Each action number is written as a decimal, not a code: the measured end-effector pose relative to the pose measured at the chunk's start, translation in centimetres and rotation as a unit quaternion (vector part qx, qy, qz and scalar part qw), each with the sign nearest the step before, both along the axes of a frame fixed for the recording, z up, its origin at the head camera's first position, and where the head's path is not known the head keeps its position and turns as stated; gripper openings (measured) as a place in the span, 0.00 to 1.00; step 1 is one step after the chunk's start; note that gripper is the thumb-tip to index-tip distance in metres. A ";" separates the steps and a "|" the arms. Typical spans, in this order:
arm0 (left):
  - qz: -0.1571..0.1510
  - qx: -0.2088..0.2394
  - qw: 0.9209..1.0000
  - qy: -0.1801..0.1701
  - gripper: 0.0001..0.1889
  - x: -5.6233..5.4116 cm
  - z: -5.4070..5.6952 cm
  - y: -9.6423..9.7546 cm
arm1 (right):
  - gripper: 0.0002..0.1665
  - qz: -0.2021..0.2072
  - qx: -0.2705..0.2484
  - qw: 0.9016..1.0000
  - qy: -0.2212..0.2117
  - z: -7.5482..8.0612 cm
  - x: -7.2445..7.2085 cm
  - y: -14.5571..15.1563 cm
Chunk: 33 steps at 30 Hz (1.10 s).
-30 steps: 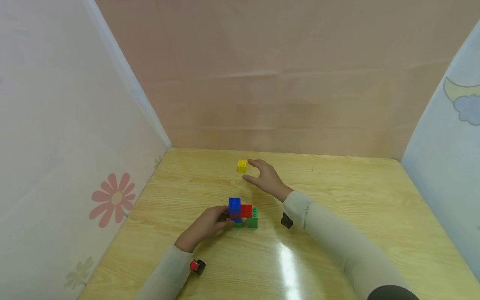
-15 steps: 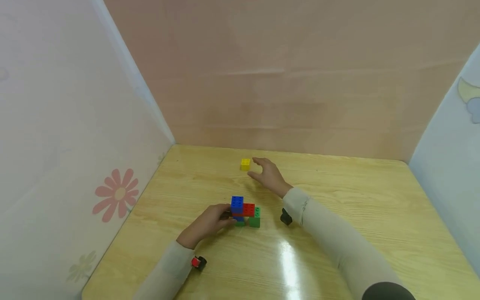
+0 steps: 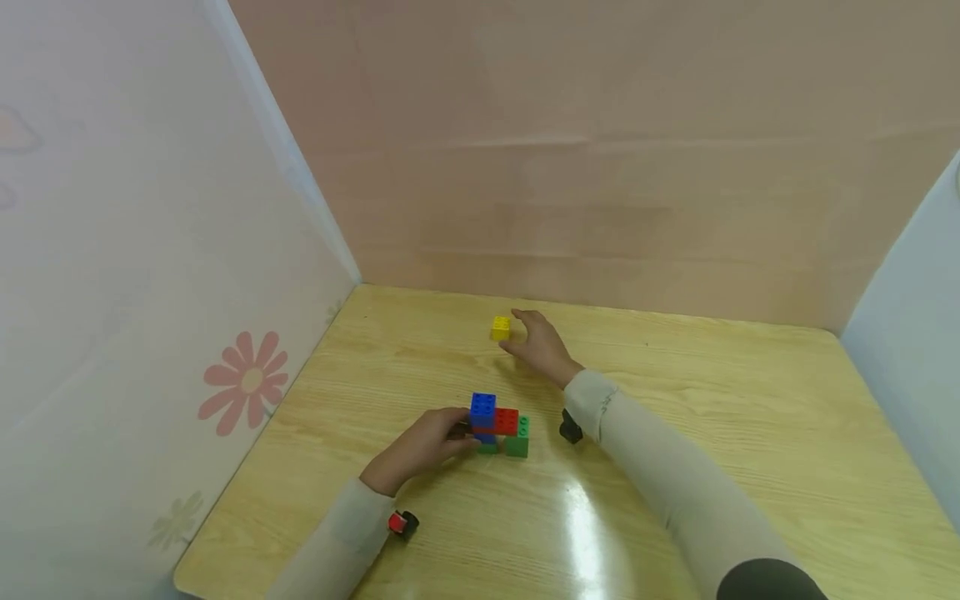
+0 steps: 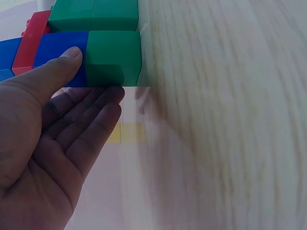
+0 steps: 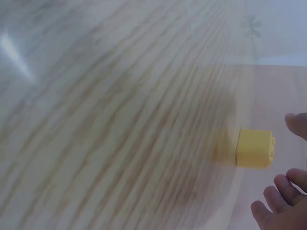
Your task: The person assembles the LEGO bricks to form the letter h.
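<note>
A structure of toy building bricks stands on the table: a blue brick [image 3: 483,408] on top, a red brick [image 3: 507,422] under it bridging to the right, and a green brick [image 3: 517,441] at the right foot. My left hand [image 3: 420,447] holds its left side; in the left wrist view, the thumb lies on a lower blue brick [image 4: 61,48] beside a green brick [image 4: 113,57], fingers on the other side. Farther back sits a yellow brick [image 3: 500,328], studs up. Beside it, my right hand [image 3: 545,350] spreads thumb and fingers apart around its near right side, without gripping it.
The wooden table [image 3: 675,400] meets a tan back wall [image 3: 585,200]. A pale wall [image 3: 135,292] with a printed flower borders the left, and another pale wall [image 3: 915,358] the right. Dark camera mounts [image 3: 572,427] sit at both wrists.
My right hand has come slightly closer to the yellow brick. The left hand keeps its hold on the structure. The head view has turned a little, shifting everything rightward.
</note>
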<state>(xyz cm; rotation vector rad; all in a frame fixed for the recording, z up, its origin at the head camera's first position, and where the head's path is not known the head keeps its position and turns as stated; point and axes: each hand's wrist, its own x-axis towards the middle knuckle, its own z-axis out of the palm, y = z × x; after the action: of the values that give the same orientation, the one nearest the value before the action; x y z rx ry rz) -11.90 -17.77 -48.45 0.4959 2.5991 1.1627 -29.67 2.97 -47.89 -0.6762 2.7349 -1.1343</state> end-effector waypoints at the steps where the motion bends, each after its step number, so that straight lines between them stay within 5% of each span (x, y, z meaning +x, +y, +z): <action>1: 0.000 0.001 1.000 0.000 0.17 0.0 0.0 0.0 | 0.45 0.000 0.002 1.000 0.000 0.0 -0.1 0.0; 33: -0.002 -0.008 1.000 0.006 0.17 -0.2 0.0 0.4 | 0.35 -0.014 0.029 0.999 -0.002 -2.0 -2.3 -0.7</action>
<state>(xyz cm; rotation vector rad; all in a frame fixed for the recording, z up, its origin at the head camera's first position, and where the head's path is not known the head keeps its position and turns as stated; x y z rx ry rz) -12.05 -17.42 -48.42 0.5055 2.6137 1.1396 -32.00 2.24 -49.91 -0.6288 2.7723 -1.0548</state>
